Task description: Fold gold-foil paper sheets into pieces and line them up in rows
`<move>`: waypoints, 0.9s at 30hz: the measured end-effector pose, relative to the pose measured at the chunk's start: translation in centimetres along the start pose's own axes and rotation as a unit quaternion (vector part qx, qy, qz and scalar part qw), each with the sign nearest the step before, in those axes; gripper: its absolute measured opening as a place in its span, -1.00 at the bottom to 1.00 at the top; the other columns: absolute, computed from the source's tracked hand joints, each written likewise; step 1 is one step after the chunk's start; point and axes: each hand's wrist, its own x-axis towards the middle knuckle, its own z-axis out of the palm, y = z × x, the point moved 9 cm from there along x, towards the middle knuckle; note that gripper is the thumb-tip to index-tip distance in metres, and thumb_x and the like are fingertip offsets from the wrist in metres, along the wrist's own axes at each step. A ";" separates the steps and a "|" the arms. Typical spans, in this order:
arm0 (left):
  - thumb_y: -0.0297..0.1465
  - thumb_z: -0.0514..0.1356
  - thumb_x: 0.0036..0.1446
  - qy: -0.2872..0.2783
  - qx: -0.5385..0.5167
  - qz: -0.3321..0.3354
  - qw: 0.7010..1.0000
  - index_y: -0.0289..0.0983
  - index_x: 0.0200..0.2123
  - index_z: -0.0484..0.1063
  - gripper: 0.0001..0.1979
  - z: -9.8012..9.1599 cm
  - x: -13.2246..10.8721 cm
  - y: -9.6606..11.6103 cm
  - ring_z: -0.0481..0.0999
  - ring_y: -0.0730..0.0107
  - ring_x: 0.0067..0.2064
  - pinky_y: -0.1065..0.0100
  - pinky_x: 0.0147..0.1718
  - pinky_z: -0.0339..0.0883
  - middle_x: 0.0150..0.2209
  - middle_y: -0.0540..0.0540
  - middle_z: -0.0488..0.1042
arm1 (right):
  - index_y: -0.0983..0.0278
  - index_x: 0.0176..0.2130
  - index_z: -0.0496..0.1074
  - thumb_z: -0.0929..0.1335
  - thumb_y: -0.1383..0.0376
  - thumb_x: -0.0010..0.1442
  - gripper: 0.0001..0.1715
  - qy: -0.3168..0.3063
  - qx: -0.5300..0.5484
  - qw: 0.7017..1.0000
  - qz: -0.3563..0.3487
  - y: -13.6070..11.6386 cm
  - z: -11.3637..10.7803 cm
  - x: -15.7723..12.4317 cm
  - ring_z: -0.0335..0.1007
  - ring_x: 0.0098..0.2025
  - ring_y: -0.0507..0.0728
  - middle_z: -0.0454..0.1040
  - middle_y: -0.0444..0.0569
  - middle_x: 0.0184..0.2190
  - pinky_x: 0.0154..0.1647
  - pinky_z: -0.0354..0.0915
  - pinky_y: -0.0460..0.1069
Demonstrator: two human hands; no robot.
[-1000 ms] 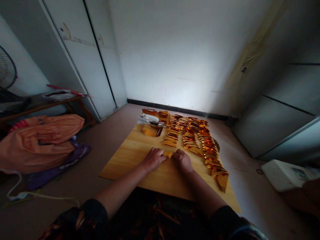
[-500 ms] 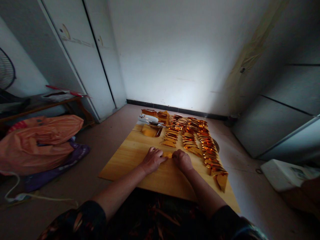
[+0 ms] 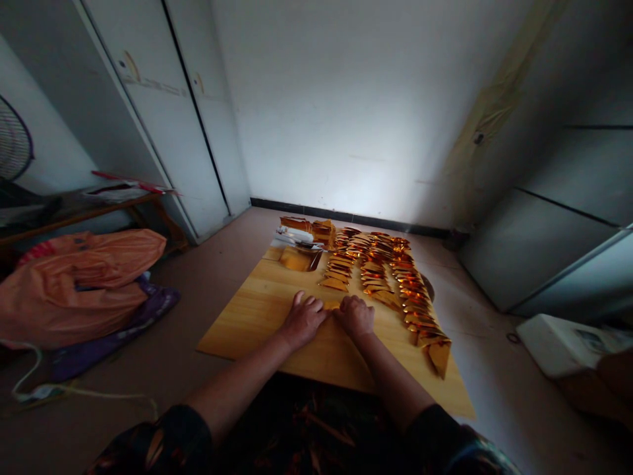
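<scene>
1. Pale wood board (image 3: 237,323) under your work; your left hand (image 3: 301,322) has barely shifted, fingers curled narrow on the left end of the small gold piece (image 3: 331,305);
2. that piece lies right between your hands, touching both; less of it shows than half a second ago;
3. your right hand (image 3: 357,315) slid inward, bunched narrow on its right end; my guess, you're pressing a crease;
4. folded gold pieces (image 3: 414,298) sit in rows farther right
</scene>
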 end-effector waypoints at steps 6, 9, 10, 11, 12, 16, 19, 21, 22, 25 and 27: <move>-0.40 0.03 0.29 -0.009 0.008 -0.002 1.000 -0.08 -0.12 0.45 -0.78 -0.1 -0.1 0.3 0.32 0.33 -0.17 -0.07 0.13 -0.07 -0.31 0.00 0.42 | 0.22 -0.27 0.44 0.33 0.13 0.15 -0.78 -0.006 0.005 1.000 0.000 0.3 0.3 0.2 0.35 -0.08 0.16 0.46 -0.01 -0.17 -0.13 0.15 0.04; -0.41 0.03 0.28 -0.009 0.010 -0.001 1.000 -0.09 -0.13 0.45 -0.78 -0.1 0.0 0.5 0.32 0.33 -0.18 -0.10 0.15 -0.10 -0.33 0.00 0.42 | 0.21 -0.27 0.44 0.33 0.17 0.14 -0.81 -0.013 0.021 1.000 0.003 0.6 0.3 0.1 0.36 -0.08 0.16 0.46 -0.02 -0.18 -0.14 0.15 0.03; -0.41 0.03 0.28 -0.007 0.012 -0.003 1.000 -0.10 -0.14 0.45 -0.78 -0.2 0.0 0.5 0.32 0.33 -0.18 -0.11 0.16 -0.11 -0.34 0.00 0.42 | 0.21 -0.27 0.45 0.32 0.18 0.14 -0.82 -0.016 0.027 1.000 0.005 0.6 0.3 0.1 0.36 -0.08 0.16 0.46 -0.02 -0.18 -0.14 0.16 0.02; -0.41 0.03 0.28 -0.003 0.014 -0.005 1.000 -0.10 -0.15 0.45 -0.79 -0.3 0.0 0.6 0.32 0.33 -0.19 -0.11 0.16 -0.11 -0.34 0.01 0.42 | 0.20 -0.27 0.45 0.32 0.19 0.13 -0.82 -0.020 0.032 0.999 0.006 0.7 0.3 0.1 0.36 -0.08 0.16 0.46 -0.02 -0.18 -0.15 0.16 0.02; -0.41 0.03 0.28 0.000 0.017 -0.008 1.000 -0.10 -0.16 0.44 -0.79 -0.4 0.0 0.7 0.32 0.34 -0.19 -0.11 0.17 -0.12 -0.34 0.01 0.42 | 0.19 -0.26 0.46 0.31 0.21 0.14 -0.83 -0.022 0.034 0.999 0.009 0.8 0.3 0.1 0.36 -0.08 0.16 0.47 -0.02 -0.17 -0.15 0.16 0.01; -0.41 0.03 0.28 0.007 0.018 -0.017 1.000 -0.10 -0.17 0.44 -0.80 -0.5 0.1 0.8 0.32 0.34 -0.19 -0.11 0.19 -0.14 -0.35 0.01 0.43 | 0.19 -0.24 0.47 0.25 0.26 0.19 -0.78 -0.034 0.040 0.998 0.028 1.3 0.3 0.2 0.37 -0.08 0.15 0.48 -0.01 -0.15 -0.16 0.16 0.01; -0.42 0.05 0.27 -0.005 0.014 -0.018 1.000 -0.11 -0.17 0.44 -0.81 -0.3 0.1 0.8 0.32 0.32 -0.17 -0.13 0.18 -0.14 -0.34 0.01 0.43 | 0.19 -0.25 0.49 0.25 0.30 0.18 -0.77 -0.047 0.063 0.997 0.028 1.5 0.2 0.2 0.38 -0.09 0.13 0.50 -0.03 -0.15 -0.15 0.16 0.00; -0.42 0.05 0.27 -0.013 0.015 -0.016 1.000 -0.11 -0.16 0.44 -0.81 -0.2 0.1 0.7 0.32 0.32 -0.16 -0.14 0.18 -0.14 -0.32 0.00 0.43 | 0.17 -0.27 0.50 0.27 0.34 0.14 -0.77 -0.055 0.081 0.995 0.023 1.6 0.2 0.3 0.39 -0.10 0.11 0.51 -0.06 -0.17 -0.16 0.16 -0.02; -0.42 0.05 0.27 -0.016 0.016 -0.015 1.000 -0.10 -0.16 0.44 -0.80 -0.2 0.1 0.7 0.32 0.31 -0.15 -0.14 0.17 -0.14 -0.31 0.00 0.43 | 0.17 -0.28 0.51 0.27 0.36 0.12 -0.76 -0.057 0.089 0.994 0.022 1.7 0.2 0.3 0.40 -0.11 0.10 0.52 -0.08 -0.18 -0.16 0.16 -0.04; -0.42 0.05 0.27 -0.017 0.013 -0.020 1.000 -0.07 -0.12 0.42 -0.79 -0.1 0.0 0.5 0.31 0.31 -0.14 -0.14 0.16 -0.13 -0.29 0.01 0.43 | 0.15 -0.30 0.52 0.28 0.40 0.09 -0.74 -0.057 0.102 0.993 0.024 2.1 0.2 0.5 0.41 -0.14 0.08 0.54 -0.12 -0.20 -0.18 0.16 -0.06; -0.42 0.05 0.26 -0.015 0.008 -0.025 1.000 -0.04 -0.11 0.42 -0.78 0.0 -0.1 0.4 0.30 0.31 -0.14 -0.15 0.16 -0.14 -0.29 0.01 0.42 | 0.14 -0.32 0.53 0.28 0.41 0.08 -0.73 -0.059 0.106 0.992 0.026 2.3 0.4 0.7 0.42 -0.15 0.07 0.55 -0.14 -0.22 -0.18 0.16 -0.07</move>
